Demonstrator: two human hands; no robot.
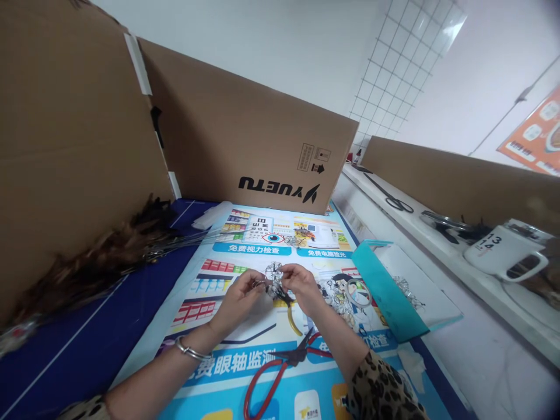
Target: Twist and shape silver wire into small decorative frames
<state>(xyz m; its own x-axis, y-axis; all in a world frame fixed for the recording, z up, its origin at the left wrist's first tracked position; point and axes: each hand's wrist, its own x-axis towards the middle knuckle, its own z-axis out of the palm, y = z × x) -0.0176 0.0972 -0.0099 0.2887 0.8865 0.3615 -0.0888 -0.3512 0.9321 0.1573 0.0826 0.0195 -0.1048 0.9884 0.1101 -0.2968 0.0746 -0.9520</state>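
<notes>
Over the printed sheet, my left hand (240, 298) and my right hand (305, 287) face each other with fingertips pinched. Between them is a small openwork piece of thin bent wire (273, 272), gripped from both sides. Its exact shape is too fine to make out. Just below it lie pliers with a yellow handle (293, 318), partly covered by the wire and my right hand. Nearer to me rest red-handled scissors (265, 385), blades spread apart. To the right of my right hand are tangled wire pieces (343, 303) and a roll of clear tape (359, 293).
A teal-edged open box (385, 291) with wire pieces stands at right. Brown feathers (109, 251) lie along the left. Cardboard panels (245, 122) wall the back and left. The ledge at right bears a white mug (503, 254) and black scissors (396, 203).
</notes>
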